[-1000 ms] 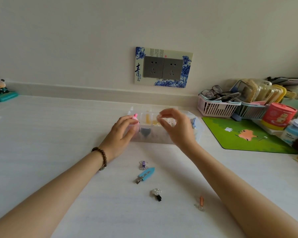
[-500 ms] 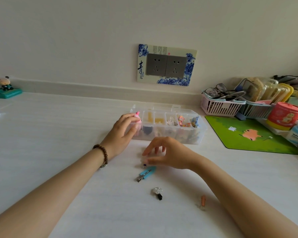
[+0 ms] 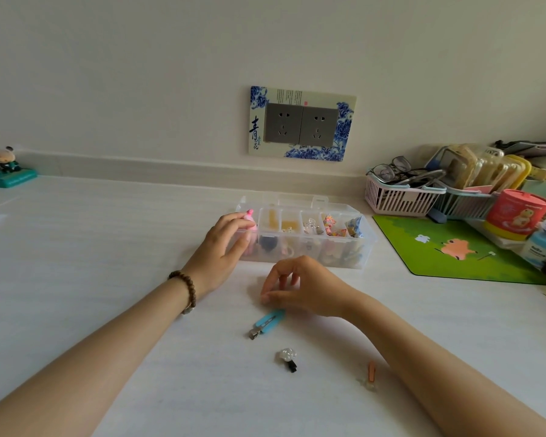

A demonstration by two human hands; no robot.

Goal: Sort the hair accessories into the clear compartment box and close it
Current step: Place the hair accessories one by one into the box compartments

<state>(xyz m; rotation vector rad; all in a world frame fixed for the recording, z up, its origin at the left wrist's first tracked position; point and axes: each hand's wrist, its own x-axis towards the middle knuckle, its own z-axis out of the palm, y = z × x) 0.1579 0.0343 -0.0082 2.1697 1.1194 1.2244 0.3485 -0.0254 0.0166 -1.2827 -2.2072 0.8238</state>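
Note:
The clear compartment box (image 3: 371, 244) lies open on the white table, its lid flat behind it, with small accessories in several compartments. My left hand (image 3: 223, 250) grips the box's left end, a pink accessory (image 3: 250, 217) at its fingertips. My right hand (image 3: 306, 288) is down on the table in front of the box, thumb and forefinger pinched where a small clear clip lay; the clip itself is hidden under them. Just below that hand lies a blue clip (image 3: 267, 323). Nearer to me are a black clip with a clear bead (image 3: 288, 359) and an orange clip (image 3: 371, 373).
A green mat (image 3: 454, 250) lies right of the box. Behind it stand a pink basket (image 3: 397, 201) with glasses, a second basket of packets and a red canister (image 3: 517, 216). A small figurine (image 3: 5, 167) sits far left. A socket plate (image 3: 301, 124) is on the wall.
My right hand left the box, came down to the table and pinched shut where the small clear clip lay. My left hand stayed on the box's left end.

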